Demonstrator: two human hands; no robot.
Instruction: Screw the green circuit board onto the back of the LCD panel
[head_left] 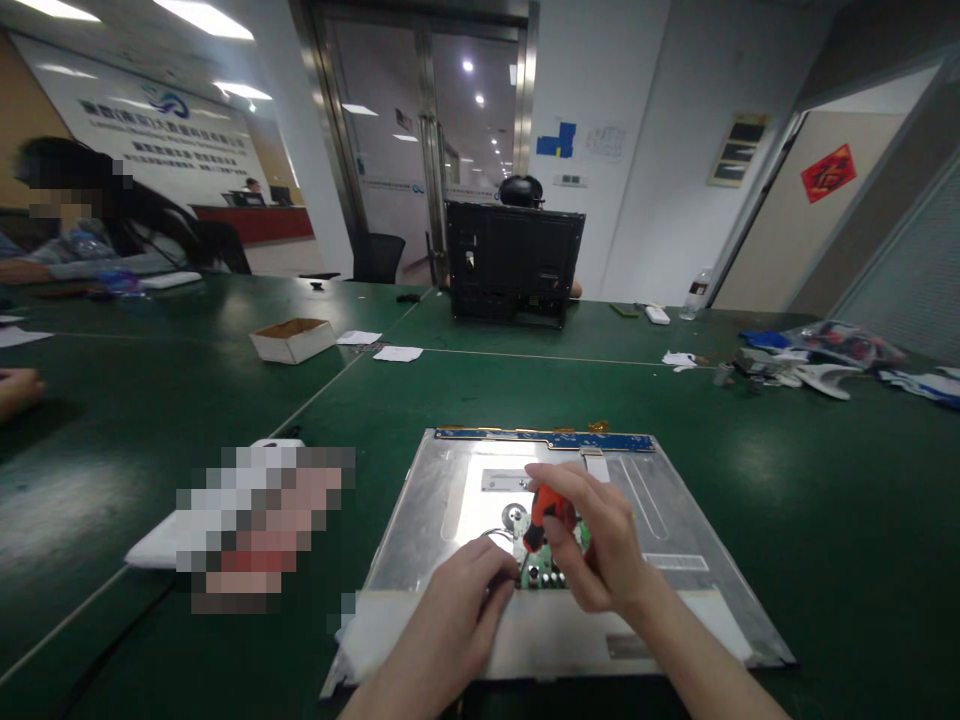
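A flat silver metal panel (675, 520), the back of a display, lies on the green table (525, 400) in front of me. A blue circuit strip (547, 438) runs along its far edge. My right hand (600, 545) grips a small orange-handled screwdriver (546, 512), tip down at a small green circuit board (551, 572) near the panel's middle. My left hand (457, 620) rests on the panel's near edge, its fingers touching the green board from the left.
A pixelated patch over a white object (255, 525) sits left of the panel. Farther off lie an open cardboard box (292, 338), paper slips (397, 353), a black monitor back (514, 262), and loose parts (817, 360) at right. A person (82, 225) sits far left.
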